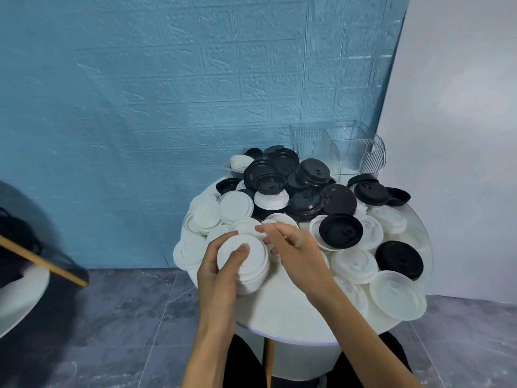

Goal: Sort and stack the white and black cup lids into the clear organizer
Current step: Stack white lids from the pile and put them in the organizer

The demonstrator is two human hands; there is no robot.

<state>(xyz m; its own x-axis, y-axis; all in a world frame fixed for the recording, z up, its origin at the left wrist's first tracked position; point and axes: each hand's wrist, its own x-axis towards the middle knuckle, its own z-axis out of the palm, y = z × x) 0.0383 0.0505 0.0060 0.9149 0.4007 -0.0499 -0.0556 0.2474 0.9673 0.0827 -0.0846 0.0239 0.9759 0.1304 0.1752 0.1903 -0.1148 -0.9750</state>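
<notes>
My left hand (216,271) grips a stack of white lids (246,266) near the front left of the round white table (293,312), thumb pressed on the top lid. My right hand (291,247) reaches over the stack, its fingertips pinching a white lid (247,226) just beyond it. Loose white lids (354,266) cover the near and left parts of the table. Black lids (305,204) are heaped toward the back. The clear organizer (340,152) stands at the back right against the wall, and I see no lids in it.
A small clear tray (228,168) holding white lids sits at the table's back left. A blue brick-pattern wall rises behind, a white wall at right. Another round table (19,289) with a dark object and wooden strip is at far left. Grey tile floor lies below.
</notes>
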